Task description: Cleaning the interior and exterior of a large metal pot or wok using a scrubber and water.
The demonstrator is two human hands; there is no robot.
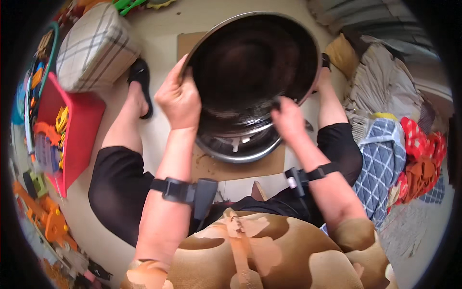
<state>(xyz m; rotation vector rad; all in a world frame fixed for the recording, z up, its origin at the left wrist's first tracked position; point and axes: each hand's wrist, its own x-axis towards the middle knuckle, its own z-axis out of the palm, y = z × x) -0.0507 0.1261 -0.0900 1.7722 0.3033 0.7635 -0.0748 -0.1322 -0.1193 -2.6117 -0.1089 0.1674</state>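
A large dark wok (pixel 250 62) is raised and tilted in front of me, its inside facing up toward me. My left hand (pixel 179 101) grips its left rim, fingers wrapped round the edge. My right hand (pixel 288 118) is closed at the lower right part of the wok's inner wall, slightly blurred. A small dark bit shows at its fingertips, too unclear to name. Wet-looking highlights lie on the wall beside that hand. Under the wok sits a round metal-rimmed vessel (pixel 236 158), mostly hidden, with small pale pieces showing in it.
Flattened cardboard (pixel 226 171) lies under the vessel, between my legs. At left stand a red bin (pixel 84 130) of toys and a checked cushion (pixel 94 48). Orange toys (pixel 48 216) lie at lower left. Heaped clothes and cloths (pixel 385 144) fill the right side.
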